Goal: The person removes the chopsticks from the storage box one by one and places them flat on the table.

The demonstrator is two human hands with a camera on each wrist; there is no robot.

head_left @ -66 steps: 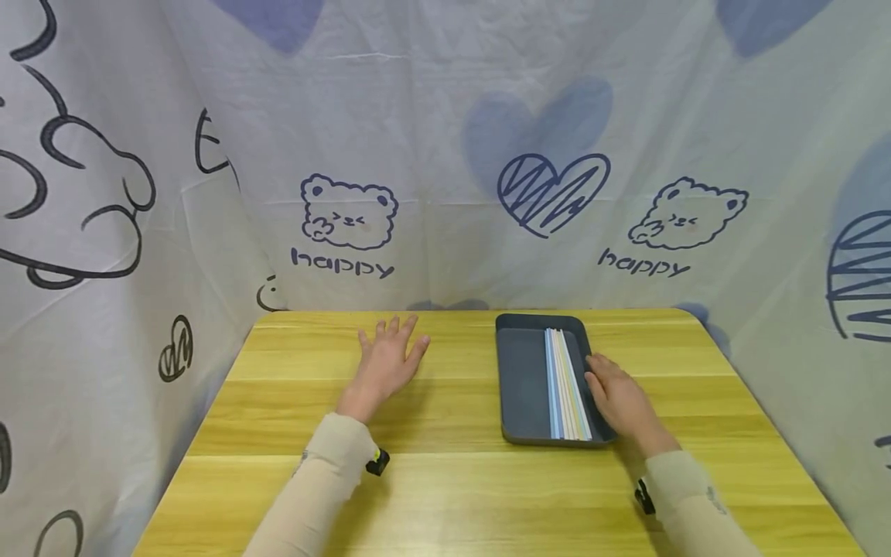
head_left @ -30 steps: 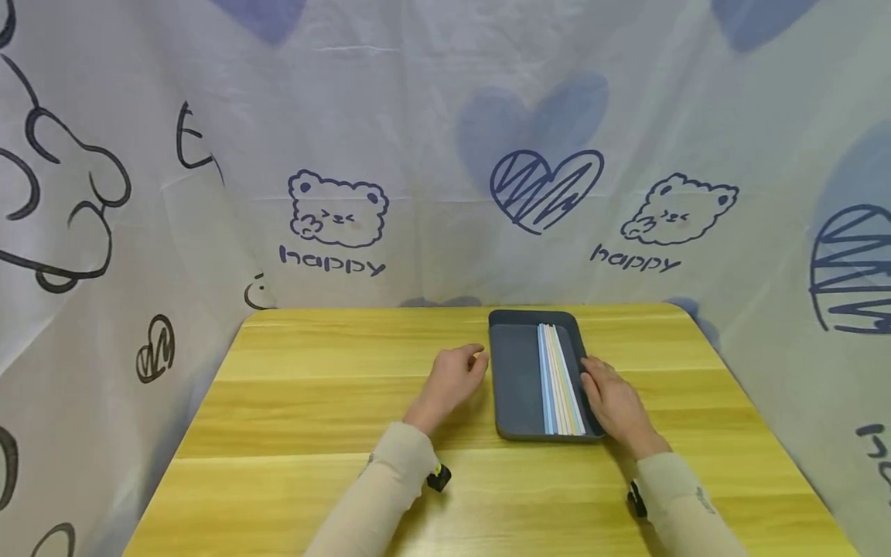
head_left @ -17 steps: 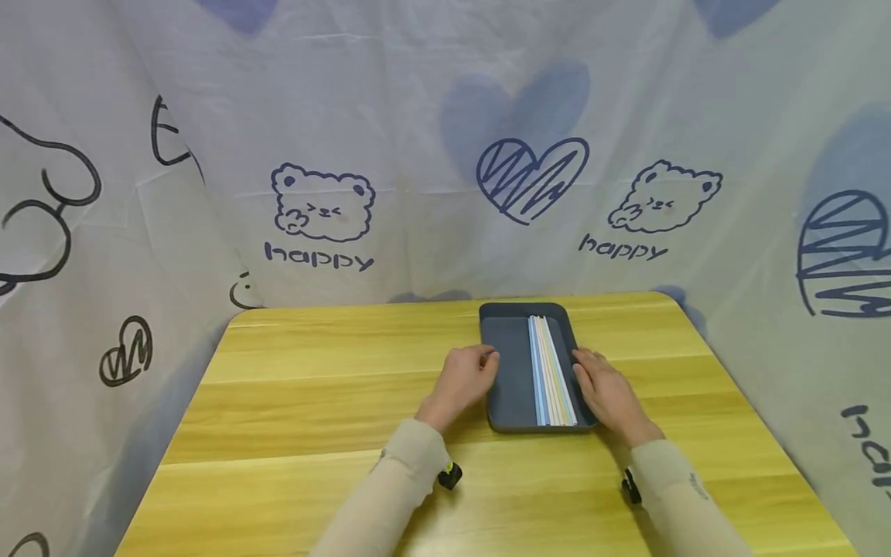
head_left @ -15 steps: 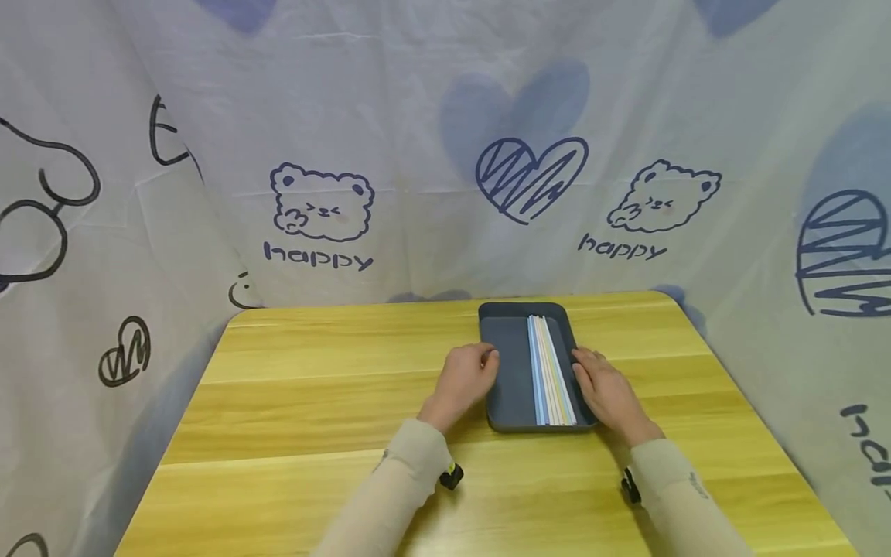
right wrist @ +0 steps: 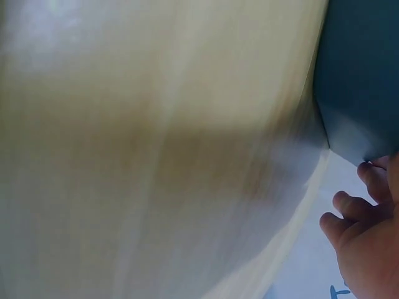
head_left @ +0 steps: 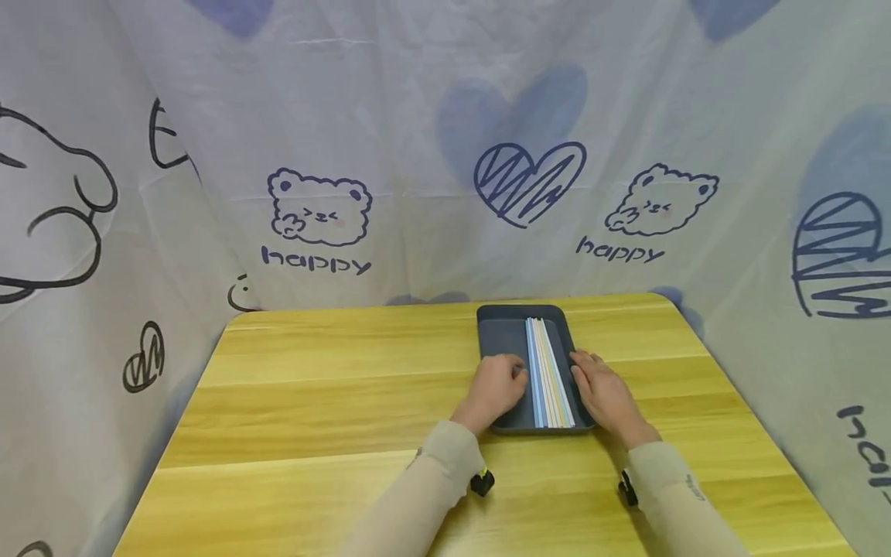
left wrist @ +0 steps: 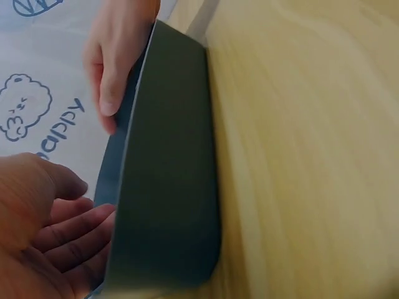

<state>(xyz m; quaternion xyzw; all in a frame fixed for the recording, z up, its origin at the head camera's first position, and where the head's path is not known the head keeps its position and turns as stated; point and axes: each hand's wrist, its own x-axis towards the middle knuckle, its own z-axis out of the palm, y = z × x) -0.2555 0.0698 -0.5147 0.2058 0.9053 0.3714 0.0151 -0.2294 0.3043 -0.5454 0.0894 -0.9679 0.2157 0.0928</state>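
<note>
A shallow dark grey tray (head_left: 503,329) lies on the table. Long thin pastel sticks, like drinking straws (head_left: 550,375), lie along its right half in blue, white, yellow and pink. My left hand (head_left: 497,387) reaches over the tray's left rim, its fingertips close to the leftmost blue stick. In the left wrist view its thumb (left wrist: 67,182) stands apart from loosely bent fingers with nothing between them. My right hand (head_left: 607,393) rests at the tray's right rim, thumb and fingertips on the edge. In the right wrist view one fingertip touches the tray's corner.
The yellow wood-grain table (head_left: 313,387) spreads around the tray. A white cloth (head_left: 411,232) with drawn bears and hearts hangs behind and at both sides. Each cuff has a small black device, such as the left wrist camera (head_left: 482,482).
My left hand has moved right from the bare table to the tray's left rim, then over its inside, its spread fingers now bent. My right hand stays at the right rim.
</note>
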